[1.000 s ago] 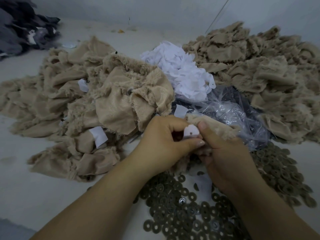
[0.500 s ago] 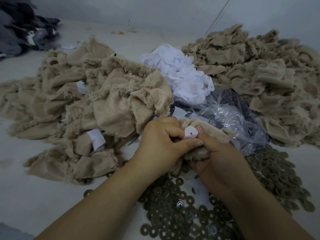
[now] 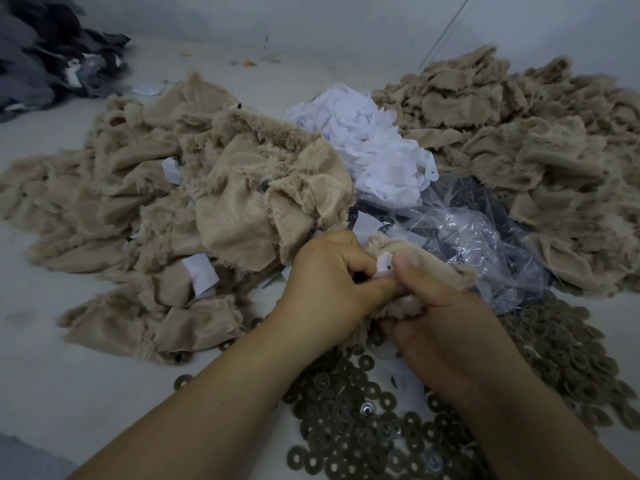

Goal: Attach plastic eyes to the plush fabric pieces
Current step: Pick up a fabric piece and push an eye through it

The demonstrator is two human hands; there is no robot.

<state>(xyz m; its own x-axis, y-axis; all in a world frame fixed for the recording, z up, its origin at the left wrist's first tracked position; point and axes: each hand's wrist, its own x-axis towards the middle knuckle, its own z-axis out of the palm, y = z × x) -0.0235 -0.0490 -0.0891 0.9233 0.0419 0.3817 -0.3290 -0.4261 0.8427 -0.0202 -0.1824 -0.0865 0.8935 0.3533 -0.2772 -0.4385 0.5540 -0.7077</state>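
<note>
Both hands meet over one tan plush piece [image 3: 426,258] at the middle of the view. My left hand [image 3: 329,285] curls round its left side, thumb pressed toward a small white patch [image 3: 383,266] on the fabric. My right hand [image 3: 440,323] grips the piece from the right and below, its thumb beside the patch. A small dark dot shows at the patch's edge; whether it is a plastic eye I cannot tell. Round grey-brown washers [image 3: 367,427] lie scattered under my wrists.
A heap of tan plush pieces [image 3: 214,216] fills the left, another heap [image 3: 519,133] the right. White patches [image 3: 367,147] are piled at the centre back. A clear plastic bag [image 3: 478,237] holds dark parts. Dark grey fabric [image 3: 45,53] lies far left.
Both hands stayed locked on the same plush piece, shifting slightly. The left thumb has slid further over the white patch, covering more of it.
</note>
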